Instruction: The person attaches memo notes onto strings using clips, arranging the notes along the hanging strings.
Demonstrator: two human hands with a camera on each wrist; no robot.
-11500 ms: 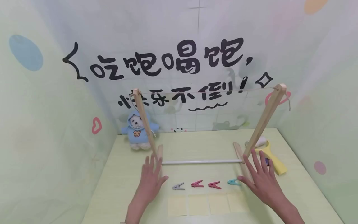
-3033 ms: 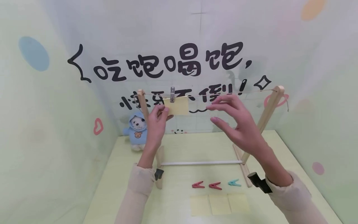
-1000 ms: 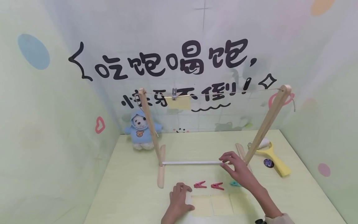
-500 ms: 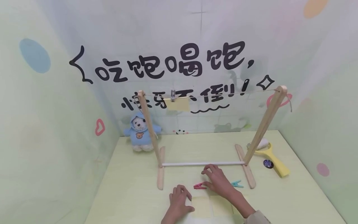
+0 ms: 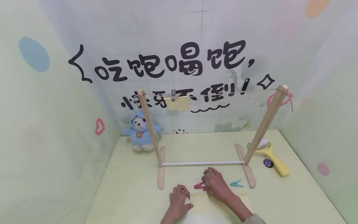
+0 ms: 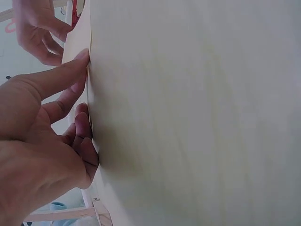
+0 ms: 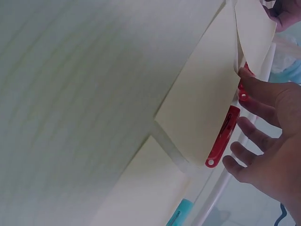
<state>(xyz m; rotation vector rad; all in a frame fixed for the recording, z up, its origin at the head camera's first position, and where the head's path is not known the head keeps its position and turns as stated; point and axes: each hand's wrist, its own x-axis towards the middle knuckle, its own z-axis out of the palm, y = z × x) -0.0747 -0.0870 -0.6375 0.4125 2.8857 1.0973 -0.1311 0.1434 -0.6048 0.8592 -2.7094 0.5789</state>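
My left hand (image 5: pixel 179 199) pinches the left edge of a yellow paper note (image 5: pixel 199 203) between thumb and fingers. That note (image 7: pixel 256 35) tilts up off the table in the right wrist view. My right hand (image 5: pixel 218 185) is bent loosely around the handle end of a red clothespin (image 5: pixel 199 185) just behind the note. Its thumb tip (image 7: pixel 244 73) is right at the note's corner. A second red clothespin (image 7: pixel 223 136) lies under that hand, hidden in the head view. Another note hangs on the string (image 5: pixel 237 93) from a grey clothespin (image 5: pixel 173 95).
A wooden frame has two posts (image 5: pixel 265 124) and a white rod (image 5: pixel 201 163). A teal clothespin (image 5: pixel 236 183) lies right of my right hand, and two more notes (image 5: pixel 244 200) lie below it. A plush toy (image 5: pixel 139 133) sits back left; a yellow peeler-shaped tool (image 5: pixel 275 160) lies right.
A grey clothespin and a note went up onto the string. Since then both hands came down to the table; the right moved left to the red clothespin, and the left lifted a note's edge.
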